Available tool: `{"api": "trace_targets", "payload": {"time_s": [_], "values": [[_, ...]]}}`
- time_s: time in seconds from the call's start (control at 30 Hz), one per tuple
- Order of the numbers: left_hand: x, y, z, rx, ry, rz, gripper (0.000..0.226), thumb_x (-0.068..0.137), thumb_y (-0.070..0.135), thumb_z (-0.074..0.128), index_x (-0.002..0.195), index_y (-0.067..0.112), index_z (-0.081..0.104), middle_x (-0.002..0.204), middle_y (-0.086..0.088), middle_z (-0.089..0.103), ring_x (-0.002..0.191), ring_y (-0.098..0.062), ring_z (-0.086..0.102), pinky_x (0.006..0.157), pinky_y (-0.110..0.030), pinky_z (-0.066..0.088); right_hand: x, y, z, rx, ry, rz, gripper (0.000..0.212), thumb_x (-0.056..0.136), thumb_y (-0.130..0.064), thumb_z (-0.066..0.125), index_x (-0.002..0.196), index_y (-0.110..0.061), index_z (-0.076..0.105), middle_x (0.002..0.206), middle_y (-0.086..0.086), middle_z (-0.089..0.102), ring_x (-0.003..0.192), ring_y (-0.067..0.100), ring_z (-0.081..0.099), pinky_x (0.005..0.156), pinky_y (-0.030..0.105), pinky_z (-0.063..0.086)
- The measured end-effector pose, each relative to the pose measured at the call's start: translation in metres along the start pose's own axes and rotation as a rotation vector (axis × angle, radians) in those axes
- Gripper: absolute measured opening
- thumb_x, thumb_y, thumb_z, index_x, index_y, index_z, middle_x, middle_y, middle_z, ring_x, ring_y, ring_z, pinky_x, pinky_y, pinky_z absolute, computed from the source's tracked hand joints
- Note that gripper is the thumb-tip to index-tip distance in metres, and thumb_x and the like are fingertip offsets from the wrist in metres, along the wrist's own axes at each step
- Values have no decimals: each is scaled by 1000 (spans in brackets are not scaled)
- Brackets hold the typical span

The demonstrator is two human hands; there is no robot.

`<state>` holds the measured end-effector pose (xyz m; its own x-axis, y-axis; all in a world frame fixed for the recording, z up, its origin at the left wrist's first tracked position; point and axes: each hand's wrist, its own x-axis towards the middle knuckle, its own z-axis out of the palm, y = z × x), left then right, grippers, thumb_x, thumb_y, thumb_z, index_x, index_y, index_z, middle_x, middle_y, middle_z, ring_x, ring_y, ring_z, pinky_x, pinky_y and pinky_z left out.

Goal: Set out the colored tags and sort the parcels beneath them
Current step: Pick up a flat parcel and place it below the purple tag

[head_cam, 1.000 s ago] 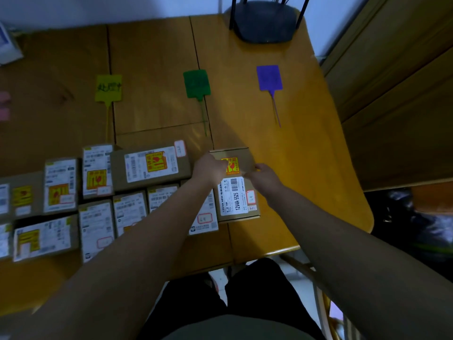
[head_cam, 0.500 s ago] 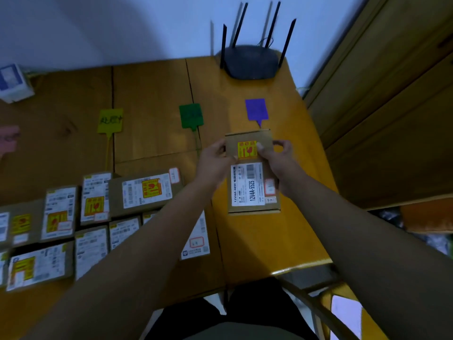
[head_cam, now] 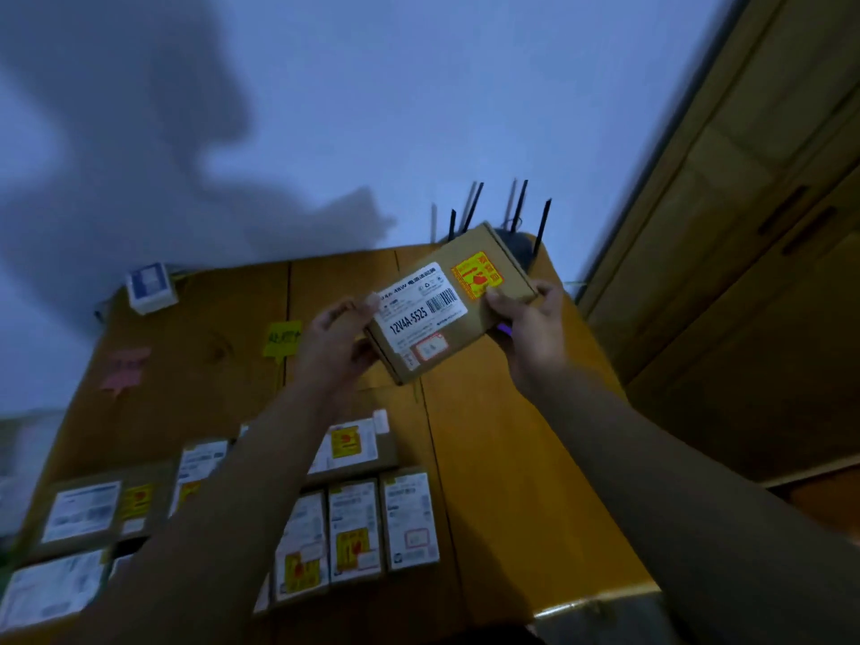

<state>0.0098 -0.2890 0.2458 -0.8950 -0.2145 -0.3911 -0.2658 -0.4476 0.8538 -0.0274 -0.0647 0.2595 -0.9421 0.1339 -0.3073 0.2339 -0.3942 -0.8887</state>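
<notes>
I hold a brown cardboard parcel (head_cam: 449, 304) with a white label and a yellow-red sticker, tilted in the air above the far part of the wooden table (head_cam: 512, 481). My left hand (head_cam: 335, 342) grips its left end and my right hand (head_cam: 530, 332) its right end. On the table lie a yellow tag (head_cam: 281, 338) and a pink tag (head_cam: 124, 367). A sliver of the purple tag (head_cam: 505, 329) shows under my right hand. The green tag is hidden behind the parcel and my hands. Several more labelled parcels (head_cam: 409, 521) lie in rows near the front left.
A black router (head_cam: 516, 239) with upright antennas stands at the table's far edge, partly behind the held parcel. A small white-blue box (head_cam: 150, 286) sits at the far left corner. Wooden cabinet doors (head_cam: 744, 225) rise on the right, a pale wall behind.
Both hands have lifted the parcel from the row up and away from me, and turned it so its label runs sideways. The view has tipped upward toward the wall.
</notes>
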Motion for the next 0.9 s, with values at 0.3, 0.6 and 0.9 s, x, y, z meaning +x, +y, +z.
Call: {"api": "trace_targets", "payload": {"time_s": [0.3, 0.6, 0.9], "values": [[-10, 62, -16, 91, 194, 225, 54, 85, 24, 84, 132, 6, 66, 112, -12, 78, 99, -27, 77, 87, -45, 63, -32, 27, 27, -116, -62, -84, 58, 85, -11, 85, 122, -16, 40, 117, 5, 61, 106, 16, 69, 72, 22, 64], [-21, 49, -19, 106, 30, 172, 52, 99, 20, 66, 148, 23, 50, 127, -5, 72, 106, -24, 73, 89, -44, 61, -45, 24, 11, -137, 3, -101, 59, 84, -11, 87, 120, -17, 40, 116, 4, 62, 106, 17, 68, 70, 23, 64], [-23, -17, 18, 354, 30, 242, 44, 102, 23, 61, 145, 20, 51, 123, -1, 69, 97, -9, 73, 74, -23, 61, -45, 19, -47, -578, 218, -102, 58, 81, -50, 86, 123, -18, 61, 112, -3, 69, 107, 20, 67, 79, 34, 55]]}}
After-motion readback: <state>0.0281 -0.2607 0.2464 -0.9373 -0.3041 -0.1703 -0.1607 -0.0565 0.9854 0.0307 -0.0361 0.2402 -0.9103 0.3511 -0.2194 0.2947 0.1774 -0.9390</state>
